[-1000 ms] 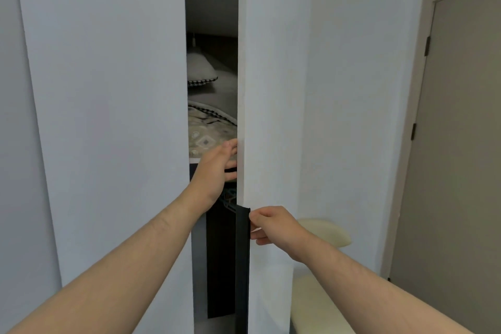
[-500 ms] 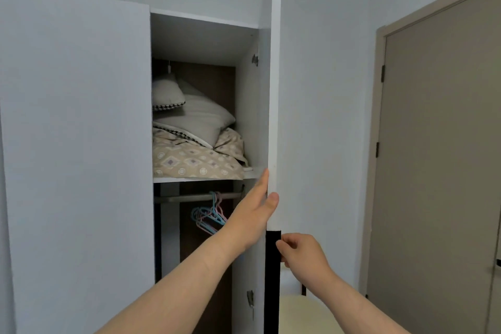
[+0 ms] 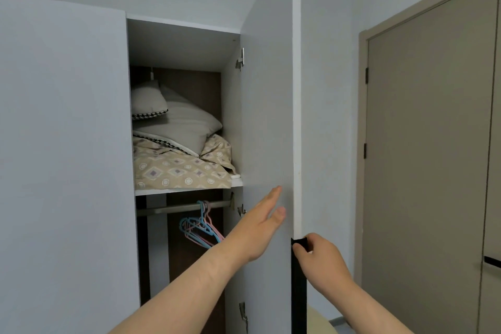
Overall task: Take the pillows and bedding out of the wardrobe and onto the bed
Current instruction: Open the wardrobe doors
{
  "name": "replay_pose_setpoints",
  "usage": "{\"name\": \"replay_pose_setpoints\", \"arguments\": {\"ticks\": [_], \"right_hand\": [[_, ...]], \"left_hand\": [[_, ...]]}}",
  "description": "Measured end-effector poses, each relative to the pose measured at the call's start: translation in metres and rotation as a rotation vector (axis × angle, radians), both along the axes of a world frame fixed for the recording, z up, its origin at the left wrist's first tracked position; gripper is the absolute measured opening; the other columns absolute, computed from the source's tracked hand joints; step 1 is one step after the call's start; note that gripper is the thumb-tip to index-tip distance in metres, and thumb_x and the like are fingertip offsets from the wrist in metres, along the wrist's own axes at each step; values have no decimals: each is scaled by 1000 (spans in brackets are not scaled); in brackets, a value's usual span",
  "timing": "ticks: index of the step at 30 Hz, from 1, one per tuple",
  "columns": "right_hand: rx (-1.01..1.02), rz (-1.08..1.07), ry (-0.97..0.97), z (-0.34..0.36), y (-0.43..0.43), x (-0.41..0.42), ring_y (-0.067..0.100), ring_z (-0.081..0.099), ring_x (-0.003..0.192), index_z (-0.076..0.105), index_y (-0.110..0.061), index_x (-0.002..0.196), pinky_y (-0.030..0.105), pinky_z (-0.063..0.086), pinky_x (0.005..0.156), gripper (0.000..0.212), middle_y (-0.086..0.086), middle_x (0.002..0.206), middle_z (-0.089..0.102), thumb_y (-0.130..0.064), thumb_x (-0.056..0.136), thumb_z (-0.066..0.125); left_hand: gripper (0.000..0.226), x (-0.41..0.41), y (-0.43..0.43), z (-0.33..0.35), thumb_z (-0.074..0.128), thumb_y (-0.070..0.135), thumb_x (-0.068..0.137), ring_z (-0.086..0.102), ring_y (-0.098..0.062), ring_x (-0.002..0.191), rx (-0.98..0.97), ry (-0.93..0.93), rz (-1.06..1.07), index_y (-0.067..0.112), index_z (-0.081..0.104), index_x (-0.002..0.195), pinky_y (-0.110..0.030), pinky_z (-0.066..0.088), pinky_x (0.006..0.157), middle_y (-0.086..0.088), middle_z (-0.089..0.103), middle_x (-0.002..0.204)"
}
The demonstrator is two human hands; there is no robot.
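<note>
- White wardrobe door (image 3: pixel 267 116): swung open, seen nearly edge-on at the centre of the frame. A black strip handle (image 3: pixel 298 285) runs down its front edge in the lower part of the frame.
- Right hand (image 3: pixel 321 260): lower right of centre. Its grip is pinched on the top end of the black strip handle, thumb and fingers closed around it.
- Left hand (image 3: pixel 257 228): just left of the door edge, lower centre. Its grip is spread, fingers straight and together, palm facing the inner face of the door. Contact with the door cannot be confirmed.
- White wardrobe shelf (image 3: pixel 187 189): horizontal board across the open compartment at mid-height, left of centre.
- Beige patterned folded bedding (image 3: pixel 179 168): lies on the shelf, filling its width.
- Large grey pillow with houndstooth edging (image 3: pixel 187 127): rests on the bedding, tilted, one corner pointing right.
- Small grey pillow with houndstooth edging (image 3: pixel 147 102): sits on top of the large pillow, at the left of the compartment.
- Metal hanging rail (image 3: pixel 168 209): just below the shelf. Blue and pink plastic hangers (image 3: pixel 199 228) hang from it.
- Closed white wardrobe door (image 3: pixel 65 144): covers the left of the frame.
- Taupe room door (image 3: pixel 428 144): closed, at the right of the frame.
</note>
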State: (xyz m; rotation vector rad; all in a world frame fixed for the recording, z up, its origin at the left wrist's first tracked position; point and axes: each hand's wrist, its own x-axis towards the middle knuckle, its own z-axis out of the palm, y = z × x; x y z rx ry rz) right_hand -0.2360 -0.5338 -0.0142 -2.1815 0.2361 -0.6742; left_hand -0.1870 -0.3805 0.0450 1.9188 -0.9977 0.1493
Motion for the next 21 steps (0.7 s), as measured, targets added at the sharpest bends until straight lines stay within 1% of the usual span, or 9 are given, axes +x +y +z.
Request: {"name": "replay_pose_setpoints", "arguments": {"ticks": [2,4,5,7,10,11,14,16,21], "right_hand": [[-16,-27,-72,8,7,2,13,58,70,57,-17,81,29,48,63,13,-1,81,62,-26,89,53],[-41,-64,-167,19,19,6,15,58,88,58,-19,99,36,51,83,12,-1,98,58,-24,88,54],[-43,-98,-216,25,26,10,18,55,104,55,-18,114,39,48,95,28,2,113,56,-23,87,55],[-28,-205,-361,39,45,11,23,35,135,35,-12,142,41,31,114,59,9,146,37,-21,87,55],[-216,-170,-621,57,85,14,19,18,144,25,-17,145,36,20,115,67,6,156,22,-21,85,53],[-293,-93,-642,61,101,22,14,16,144,25,-22,143,33,18,113,67,2,156,21,-23,82,51],[-439,103,-535,65,143,66,8,9,144,25,-22,146,19,5,111,67,-3,159,17,-27,83,48],[-540,148,-463,64,173,104,10,2,146,24,-20,150,14,-5,109,67,-2,161,11,-28,87,47],[-687,226,-320,65,236,191,19,-4,150,14,-19,152,26,-2,114,66,3,163,1,-25,94,43]], "left_hand": [[56,10,15,0,35,42,98,16,7,134,-51,29,44,32,16,150,-15,12,108,14,19,156],[55,23,38,2,36,40,98,18,7,134,-118,52,96,30,19,149,-14,14,107,12,21,157],[54,31,52,3,36,39,98,19,7,134,-137,49,133,29,20,149,-14,14,107,12,22,157],[52,46,82,4,35,40,99,22,6,132,-148,22,224,31,23,149,-13,19,105,12,25,156],[50,71,130,8,34,41,99,28,6,123,-160,-19,387,32,27,148,-1,25,84,9,29,154],[50,80,147,10,35,40,98,30,4,123,-170,-33,441,32,27,148,-2,25,84,7,30,154],[56,104,198,17,41,38,97,35,-15,136,-179,-93,636,28,24,149,-25,32,105,3,29,155],[63,123,232,20,46,36,95,23,-20,144,-153,-141,769,24,19,150,-34,24,112,1,20,159],[82,184,292,29,56,35,90,-5,-20,148,-4,-301,975,19,4,152,-35,10,116,-2,-5,162]]}}
